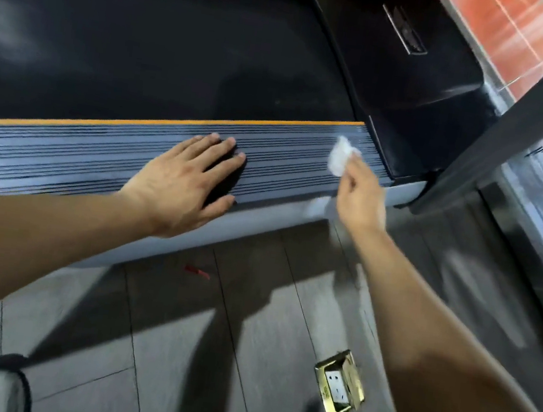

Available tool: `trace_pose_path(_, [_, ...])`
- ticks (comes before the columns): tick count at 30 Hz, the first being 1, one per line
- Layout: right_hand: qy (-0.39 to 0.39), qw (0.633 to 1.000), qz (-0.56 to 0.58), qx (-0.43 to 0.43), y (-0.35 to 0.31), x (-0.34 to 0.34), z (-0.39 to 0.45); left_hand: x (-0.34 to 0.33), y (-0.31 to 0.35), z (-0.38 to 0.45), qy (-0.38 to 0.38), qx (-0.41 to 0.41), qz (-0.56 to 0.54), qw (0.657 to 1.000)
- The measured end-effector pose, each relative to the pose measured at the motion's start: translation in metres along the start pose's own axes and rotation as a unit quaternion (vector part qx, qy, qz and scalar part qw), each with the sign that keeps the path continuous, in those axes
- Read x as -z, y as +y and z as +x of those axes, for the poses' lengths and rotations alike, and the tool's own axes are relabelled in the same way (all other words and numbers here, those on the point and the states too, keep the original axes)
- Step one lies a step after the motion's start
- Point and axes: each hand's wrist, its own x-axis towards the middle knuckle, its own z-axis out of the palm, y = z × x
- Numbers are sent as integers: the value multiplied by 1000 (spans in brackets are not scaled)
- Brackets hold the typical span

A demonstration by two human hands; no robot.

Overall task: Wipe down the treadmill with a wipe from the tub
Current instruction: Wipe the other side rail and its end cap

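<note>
Right hand (361,197) pinches crumpled white wipe (341,155) on grey ribbed treadmill side rail (96,162). Left hand (184,177) flat beside it, fingers straight. Wiping started; black belt (147,34) past wipe probably left. Tub unseen.

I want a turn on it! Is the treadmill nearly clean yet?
Not yet. The wipe is already out, held in the right hand against the ribbed side rail. The left hand rests flat there. The black belt isn't being wiped yet.
</note>
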Motion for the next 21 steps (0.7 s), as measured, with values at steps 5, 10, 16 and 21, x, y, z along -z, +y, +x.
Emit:
trace_pose_path(5, [47, 993, -40, -101, 15, 4, 19, 2, -27, -79, 25, 69, 40, 997])
trace_pose_path(10, [-23, 985, 76, 153, -75, -40, -44, 10, -39, -127, 3, 122, 101, 987])
trace_pose_path(16, [-47, 994, -14, 97, -67, -27, 7, 13, -39, -124, -16, 134, 89, 987])
trace_pose_path(21, [-38, 997, 15, 70, -113, -45, 11, 10, -42, -125, -4, 137, 63, 989])
